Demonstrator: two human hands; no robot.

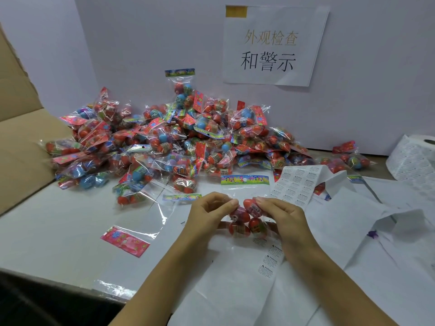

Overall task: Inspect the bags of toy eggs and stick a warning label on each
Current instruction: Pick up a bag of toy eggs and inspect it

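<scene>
Left hand: my left hand (207,214) sits just below frame centre, fingers curled, pinching the left edge of the bag of toy eggs (247,222).
Right hand: my right hand (280,215) is just right of centre, fingertips pinching the same bag from the right side.
Held bag: clear plastic, red eggs bunched between both hands, its colourful header card (244,180) pointing away from me, lying on the white worktop (58,231).
Label strip: a sheet of warning labels (294,187) lies just right of the bag; a few labels (270,260) show on the backing paper under my right wrist.
Loose bag: an empty clear bag with a pink header (126,241) lies lower left.
Pile: a heap of filled bags (164,137) spans the middle, toward the wall.
Label roll: a white roll (414,156) at the right edge.
Sign: a paper notice (273,45) taped to the wall, upper right.
</scene>
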